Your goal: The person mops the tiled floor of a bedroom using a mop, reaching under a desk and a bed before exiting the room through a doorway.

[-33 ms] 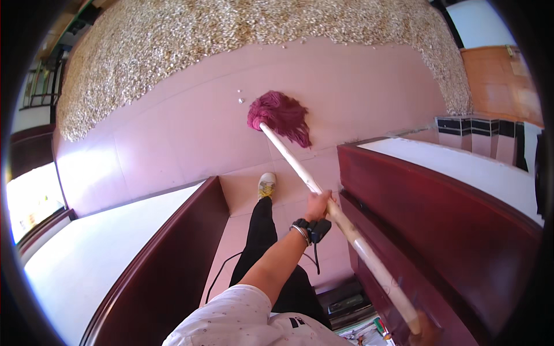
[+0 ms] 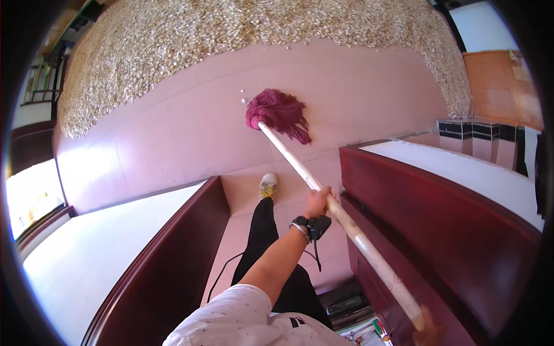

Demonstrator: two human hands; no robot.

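A mop with a dark pink string head [image 2: 280, 112] lies against the pinkish tiled floor ahead of me, its strands trailing to the right. From the head, the pale wooden mop handle [image 2: 295, 162] slants down toward my lower right. My left hand [image 2: 317, 203] is wrapped round the middle of the handle; a black band with a small box and a bracelet sit on that wrist. Farther down, my right hand [image 2: 426, 327] closes round the upper end of the handle, somewhat blurred and close to a dark red panel. A few small pale bits [image 2: 244, 100] lie just left of the mop head.
A wide spread of pale, chip-like pieces [image 2: 231, 29] covers the far floor. Dark red door panels stand at left [image 2: 173, 254] and right [image 2: 427, 196], with a doorway between them. My shoe [image 2: 268, 185] is in it. Dark-edged steps [image 2: 485, 135] show at far right.
The mop head has shifted very slightly away from me and to the left. My right hand sits slightly farther right; both hands keep their hold on the handle.
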